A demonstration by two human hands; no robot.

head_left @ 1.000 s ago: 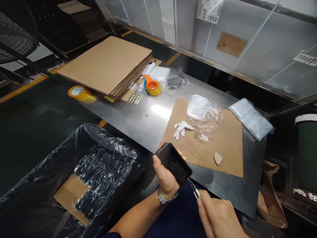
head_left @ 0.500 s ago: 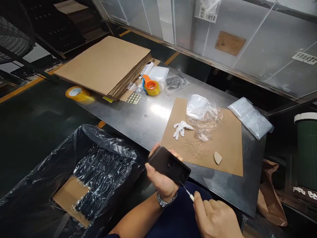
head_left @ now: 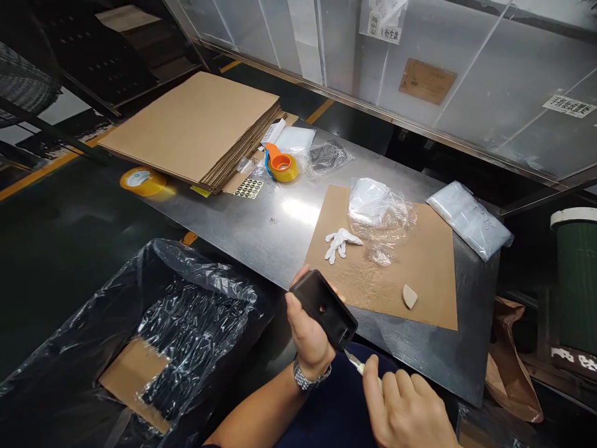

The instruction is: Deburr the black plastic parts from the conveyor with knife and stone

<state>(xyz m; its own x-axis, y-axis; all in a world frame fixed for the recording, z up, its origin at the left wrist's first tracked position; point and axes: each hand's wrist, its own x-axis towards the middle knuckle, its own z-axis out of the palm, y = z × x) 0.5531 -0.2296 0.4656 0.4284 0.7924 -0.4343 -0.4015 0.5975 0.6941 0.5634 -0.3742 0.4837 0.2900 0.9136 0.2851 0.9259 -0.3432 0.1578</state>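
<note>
A black hollow case [head_left: 321,306] with a small round hole in its floor is gripped by my left hand [head_left: 308,339], which wears a metal watch on the wrist. My right hand [head_left: 403,401] is closed round the white handle of a small knife [head_left: 355,362]. The knife's thin blade touches or nearly touches the case's lower right end. Beyond my hands, a brown cardboard sheet [head_left: 420,267] lies on the metal table [head_left: 224,230]. On the sheet are a white glove [head_left: 342,244], a clear plastic bag with white contents [head_left: 373,202] and a beige wedge-shaped piece [head_left: 409,297].
Stacked cardboard [head_left: 191,124], a tape dispenser [head_left: 283,167], a tape roll [head_left: 142,180] and a sticker sheet [head_left: 249,188] are at the left. A wrapped white pack [head_left: 471,221] lies at the right. A black-lined bin [head_left: 153,274] stands lower left; a green bin [head_left: 576,280] far right.
The case has turned in my left hand, so its hollow inside shows more. My left hand has shifted slightly right, and more of the knife blade is visible.
</note>
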